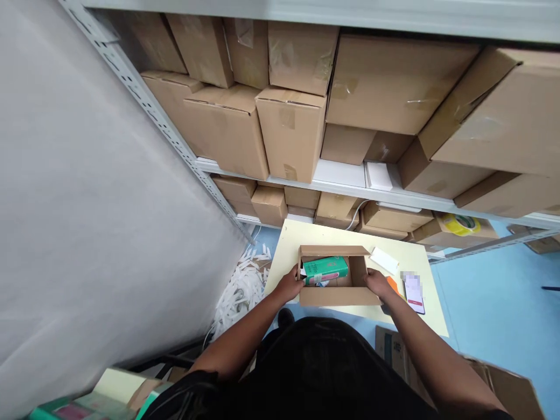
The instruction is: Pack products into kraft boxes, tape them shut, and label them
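Note:
An opened cardboard box is held between both hands over the front of a cream table, its long flaps spread. Inside lies a green carton with a pink patch, filling the left part of the box; a small white-and-blue item peeks out below it. My left hand grips the box's left end, fingers closed on the cardboard. Round the right end, my right hand is closed in the same way. Just beyond that hand, an orange object lies partly hidden on the table.
On the cream table are a phone and a white box. Metal shelves packed with cardboard boxes stand behind. Yellow tape rests on a lower box. Paper strips heap at left beside a grey wall; more cartons stand lower right.

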Demonstrator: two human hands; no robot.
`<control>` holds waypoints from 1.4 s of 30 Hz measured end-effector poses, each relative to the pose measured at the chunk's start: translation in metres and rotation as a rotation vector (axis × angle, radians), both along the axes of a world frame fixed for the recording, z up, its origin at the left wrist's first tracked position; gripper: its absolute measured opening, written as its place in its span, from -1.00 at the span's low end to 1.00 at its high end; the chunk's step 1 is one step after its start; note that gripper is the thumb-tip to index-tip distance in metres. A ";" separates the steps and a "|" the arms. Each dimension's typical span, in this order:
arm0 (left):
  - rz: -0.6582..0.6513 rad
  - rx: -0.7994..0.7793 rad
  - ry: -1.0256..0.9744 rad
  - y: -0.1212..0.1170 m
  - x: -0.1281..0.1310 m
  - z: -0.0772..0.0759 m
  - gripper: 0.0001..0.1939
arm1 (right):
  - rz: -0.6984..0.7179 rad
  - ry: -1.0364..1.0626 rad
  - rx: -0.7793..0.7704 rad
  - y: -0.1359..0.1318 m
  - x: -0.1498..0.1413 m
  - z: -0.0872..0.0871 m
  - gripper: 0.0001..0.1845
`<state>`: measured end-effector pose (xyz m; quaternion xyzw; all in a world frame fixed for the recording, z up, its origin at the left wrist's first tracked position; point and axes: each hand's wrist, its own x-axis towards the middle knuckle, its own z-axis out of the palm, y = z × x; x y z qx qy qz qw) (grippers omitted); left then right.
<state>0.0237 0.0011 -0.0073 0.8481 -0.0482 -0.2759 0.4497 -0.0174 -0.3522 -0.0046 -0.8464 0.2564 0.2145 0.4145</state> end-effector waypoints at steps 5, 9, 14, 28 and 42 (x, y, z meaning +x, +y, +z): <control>0.116 -0.028 -0.015 0.002 -0.020 0.024 -0.32 | 0.134 -0.069 -0.068 -0.013 0.018 0.012 -0.73; 0.278 -0.015 -0.071 -0.001 -0.053 0.040 -0.37 | 0.259 -0.150 -0.013 -0.019 0.046 0.025 -0.65; 0.521 -0.040 -0.081 -0.001 -0.110 0.062 -0.32 | 0.545 -0.210 -0.047 0.005 0.073 0.049 -0.69; 1.061 0.075 -0.210 0.040 -0.328 0.118 -0.45 | 1.106 -0.297 0.086 0.173 0.034 0.077 -0.69; 1.161 0.375 -0.342 0.170 -0.568 0.174 -0.45 | 1.144 -0.224 0.328 0.316 -0.133 0.120 -0.71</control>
